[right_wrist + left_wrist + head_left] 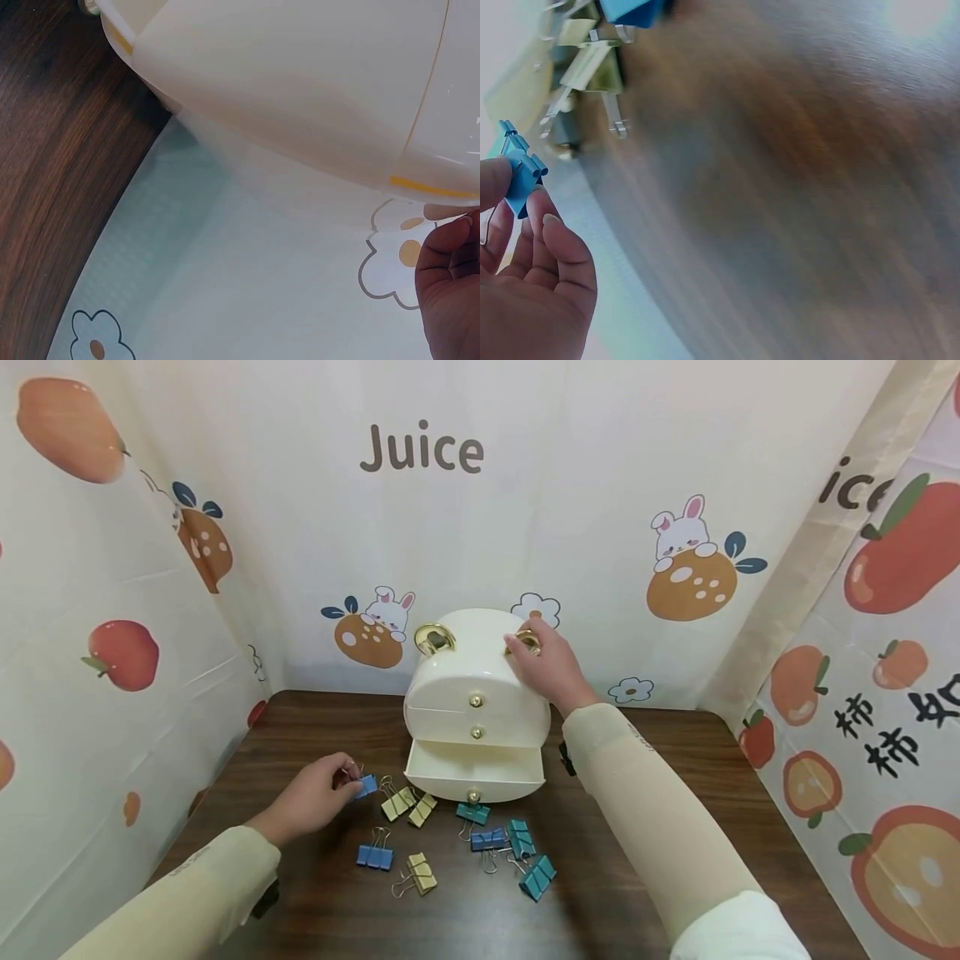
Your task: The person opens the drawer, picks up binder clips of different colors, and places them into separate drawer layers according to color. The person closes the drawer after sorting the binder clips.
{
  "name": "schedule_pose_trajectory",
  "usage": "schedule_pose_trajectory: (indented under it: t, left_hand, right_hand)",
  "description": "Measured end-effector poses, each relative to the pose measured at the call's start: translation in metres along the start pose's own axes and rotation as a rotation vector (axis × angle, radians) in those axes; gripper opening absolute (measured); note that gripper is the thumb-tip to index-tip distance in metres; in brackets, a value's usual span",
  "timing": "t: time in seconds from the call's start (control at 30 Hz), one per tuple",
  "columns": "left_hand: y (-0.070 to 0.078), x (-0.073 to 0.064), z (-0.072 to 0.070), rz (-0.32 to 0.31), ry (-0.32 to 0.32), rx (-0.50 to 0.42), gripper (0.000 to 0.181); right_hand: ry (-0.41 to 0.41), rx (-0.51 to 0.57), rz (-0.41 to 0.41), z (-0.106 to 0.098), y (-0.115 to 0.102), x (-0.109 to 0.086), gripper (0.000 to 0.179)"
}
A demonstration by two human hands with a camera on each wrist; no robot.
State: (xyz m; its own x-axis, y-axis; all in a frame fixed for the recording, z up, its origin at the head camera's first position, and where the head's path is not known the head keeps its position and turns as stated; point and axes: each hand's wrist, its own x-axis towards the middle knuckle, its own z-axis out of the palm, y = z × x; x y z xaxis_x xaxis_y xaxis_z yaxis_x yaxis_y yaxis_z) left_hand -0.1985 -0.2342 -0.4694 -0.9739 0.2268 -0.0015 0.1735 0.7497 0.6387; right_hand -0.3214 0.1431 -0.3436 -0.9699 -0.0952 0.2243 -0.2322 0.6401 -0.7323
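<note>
My left hand [318, 795] pinches a small blue binder clip [523, 176] between thumb and fingers, low over the table's left side. Just right of it lie two yellow binder clips [398, 803]. At the back stands a white rounded drawer box [480, 672] with gold knobs, its bottom drawer [506, 791] pulled out. My right hand [553, 667] holds the gold-rimmed ear [528, 642] on the box's top right; part of that ear is hidden by the fingers. The matching left ear [435, 639] is untouched.
On the dark wooden table [315, 910], a blue clip [375, 857] and a yellow clip [422, 873] lie nearer me. Green clips [537, 877] and another blue clip [488, 840] lie before the drawer. A printed curtain [480, 543] hangs behind and at both sides.
</note>
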Motion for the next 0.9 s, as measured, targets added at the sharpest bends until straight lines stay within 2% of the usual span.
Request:
schedule_pose_trajectory:
  t: [0.27,0.63,0.9]
  left_hand:
    - [0.02,0.0,-0.007,-0.017,0.03,-0.036,0.012]
    - [0.049,0.003,-0.009,0.064,0.121,-0.104,0.01]
    - [0.074,0.007,-0.006,0.063,0.211,-0.2,0.013]
  right_hand:
    - [0.004,0.014,-0.013,0.0,0.0,0.0,0.032]
    - [0.007,0.016,-0.025,0.0,0.001,0.0,0.031]
    - [0.004,0.022,-0.007,0.001,0.0,0.001,0.031]
